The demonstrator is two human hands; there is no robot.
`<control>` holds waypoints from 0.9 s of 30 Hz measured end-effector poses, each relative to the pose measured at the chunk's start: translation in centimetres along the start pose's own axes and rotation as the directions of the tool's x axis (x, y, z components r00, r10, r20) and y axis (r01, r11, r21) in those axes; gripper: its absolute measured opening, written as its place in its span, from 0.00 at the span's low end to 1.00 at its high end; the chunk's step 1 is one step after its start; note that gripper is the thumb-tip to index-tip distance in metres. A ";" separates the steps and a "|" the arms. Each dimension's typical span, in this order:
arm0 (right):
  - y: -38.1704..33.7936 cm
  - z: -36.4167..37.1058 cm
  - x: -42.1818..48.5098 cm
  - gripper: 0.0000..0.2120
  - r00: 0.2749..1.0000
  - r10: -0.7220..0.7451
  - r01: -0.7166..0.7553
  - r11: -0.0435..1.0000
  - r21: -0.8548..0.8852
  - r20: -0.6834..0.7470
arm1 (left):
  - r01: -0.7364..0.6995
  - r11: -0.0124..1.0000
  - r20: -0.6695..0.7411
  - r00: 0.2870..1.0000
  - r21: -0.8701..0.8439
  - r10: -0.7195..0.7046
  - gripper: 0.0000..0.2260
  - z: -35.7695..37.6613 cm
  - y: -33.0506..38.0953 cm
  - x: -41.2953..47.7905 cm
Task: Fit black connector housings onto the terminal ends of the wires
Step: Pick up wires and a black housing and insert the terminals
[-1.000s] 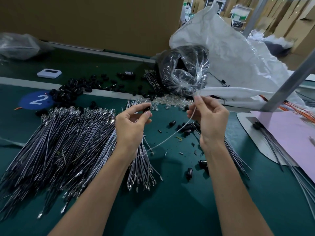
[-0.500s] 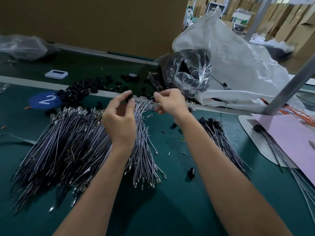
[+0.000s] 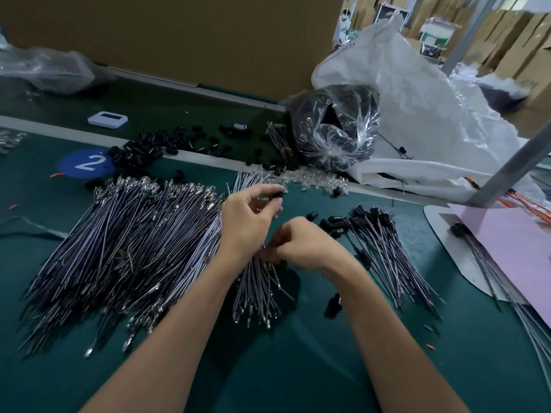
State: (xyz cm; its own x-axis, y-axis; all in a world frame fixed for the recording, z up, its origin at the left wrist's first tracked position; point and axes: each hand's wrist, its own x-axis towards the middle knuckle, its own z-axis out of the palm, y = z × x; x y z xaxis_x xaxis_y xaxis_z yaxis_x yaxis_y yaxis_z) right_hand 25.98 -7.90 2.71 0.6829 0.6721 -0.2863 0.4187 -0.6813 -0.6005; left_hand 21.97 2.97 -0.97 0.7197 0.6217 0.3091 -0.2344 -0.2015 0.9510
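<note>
Just above the green tabletop [image 3: 268,368], the left hand [image 3: 250,216] pinches a black connector housing [image 3: 278,194] between thumb and fingertips. The right hand [image 3: 301,247] lies beside it, fingers curled down into a small bundle of wires [image 3: 256,290]; motion blur hides whether it grips one. A large pile of wires [image 3: 125,251] spreads to the left, wires fitted with housings [image 3: 378,242] lie to the right, and loose housings [image 3: 155,144] sit farther back.

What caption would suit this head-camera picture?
Left hand pinches a black housing while the right hand reaches into loose wires on the green bench.
</note>
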 end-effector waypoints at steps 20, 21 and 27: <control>6.3 -4.2 -2.0 0.08 0.750 -0.061 0.331 0.896 0.295 -0.658 | 0.100 0.991 -0.056 0.993 -0.094 -0.105 0.15 -0.5 0.1 0.1; 6.3 -4.2 -2.0 0.08 0.744 -0.062 0.333 0.898 0.289 -0.665 | 0.099 0.990 -0.057 0.993 -0.097 -0.105 0.15 -0.5 0.1 0.1; 6.5 -4.2 -2.0 0.08 0.749 -0.054 0.323 0.900 0.293 -0.660 | 0.082 0.992 -0.029 0.996 -0.101 -0.085 0.14 -0.4 0.2 0.1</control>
State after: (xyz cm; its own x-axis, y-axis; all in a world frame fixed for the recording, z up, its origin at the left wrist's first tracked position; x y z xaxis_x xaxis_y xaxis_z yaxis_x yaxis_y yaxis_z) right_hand 29.90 -14.88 2.47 0.8840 0.3492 0.3108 0.4222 -0.3113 -0.8514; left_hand 21.74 3.32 -0.79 0.7180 0.6580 0.2271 -0.2398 -0.0725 0.9681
